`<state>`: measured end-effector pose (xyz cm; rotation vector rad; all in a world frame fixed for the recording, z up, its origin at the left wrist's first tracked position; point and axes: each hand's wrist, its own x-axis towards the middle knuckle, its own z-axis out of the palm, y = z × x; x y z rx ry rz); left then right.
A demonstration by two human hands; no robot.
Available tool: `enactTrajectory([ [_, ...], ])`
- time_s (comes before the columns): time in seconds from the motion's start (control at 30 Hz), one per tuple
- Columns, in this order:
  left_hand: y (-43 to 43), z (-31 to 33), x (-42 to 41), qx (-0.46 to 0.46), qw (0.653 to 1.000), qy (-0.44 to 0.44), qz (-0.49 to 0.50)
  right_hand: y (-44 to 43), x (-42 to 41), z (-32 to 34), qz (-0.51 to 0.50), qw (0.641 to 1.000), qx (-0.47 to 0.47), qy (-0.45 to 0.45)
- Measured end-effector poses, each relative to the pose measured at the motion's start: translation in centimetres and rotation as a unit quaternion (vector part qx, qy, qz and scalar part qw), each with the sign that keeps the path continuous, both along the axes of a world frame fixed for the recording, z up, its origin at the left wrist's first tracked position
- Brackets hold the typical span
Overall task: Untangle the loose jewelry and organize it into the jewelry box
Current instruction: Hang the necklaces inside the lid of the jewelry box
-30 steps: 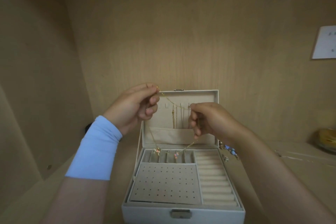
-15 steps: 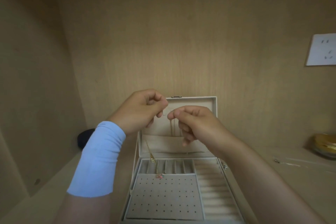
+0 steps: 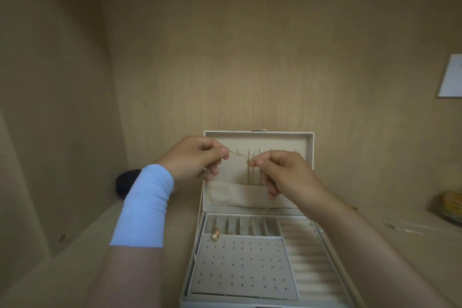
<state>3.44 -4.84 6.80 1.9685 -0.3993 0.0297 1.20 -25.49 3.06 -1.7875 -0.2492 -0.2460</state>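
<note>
1. Gold, thread-fine chain necklace (image 3: 238,155) spans the short gap between both hands, just in front of the raised lid (image 3: 275,141) of the cream, fabric-lined jewelry box (image 3: 306,265). Its slack drops to a small pinkish pendant (image 3: 215,235) at the leftmost narrow slot of the box's tray.
2. Thumb and forefinger of the left hand (image 3: 197,159) pinch one stretch of the chain. The right hand (image 3: 282,175) pinches another likewise, close to the left but not touching it.
3. By its look, the chain is nearly weightless, limp and slippery. It probably kinks easily and could snap under a sharp tug.
4. A light fingertip pinch near the clasp or beside any knot seems best, with the pendant as the only hanging weight.
5. Other gold chains (image 3: 249,175) hang from hooks inside the lid, and snagging them looks the main risk.
</note>
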Motion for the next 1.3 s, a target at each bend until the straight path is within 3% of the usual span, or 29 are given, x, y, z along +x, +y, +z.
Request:
enactTrajectory([
  [0.13,-0.6,-1.3,1.6,0.045,0.993,-0.054,0.096,1.4,1.4,0.4,-0.128,0.990,-0.005,-0.057],
  [0.3,-1.6,-2.2,2.6,0.098,0.969,-0.126,0.190,3.4,3.6,1.2,-0.265,0.952,-0.092,-0.125],
  [0.6,-2.5,-3.1,2.9,0.124,0.954,-0.133,0.238,4.6,4.9,0.5,-0.318,0.927,-0.160,-0.119],
  [0.73,-2.3,-2.8,2.9,0.140,0.961,-0.115,0.210,3.8,5.0,-0.2,-0.285,0.936,-0.193,-0.080],
  [0.93,-2.2,-2.2,2.2,0.128,0.989,0.052,0.051,2.7,3.1,-0.4,-0.203,0.957,-0.205,-0.025],
  [1.1,-2.3,-1.2,0.8,0.113,0.989,0.089,-0.029,2.3,0.4,-0.2,-0.034,0.986,-0.097,0.131],
  [1.3,-2.6,-0.1,-0.2,0.088,0.992,0.063,-0.068,1.6,-0.3,0.1,0.108,0.976,0.019,0.188],
])
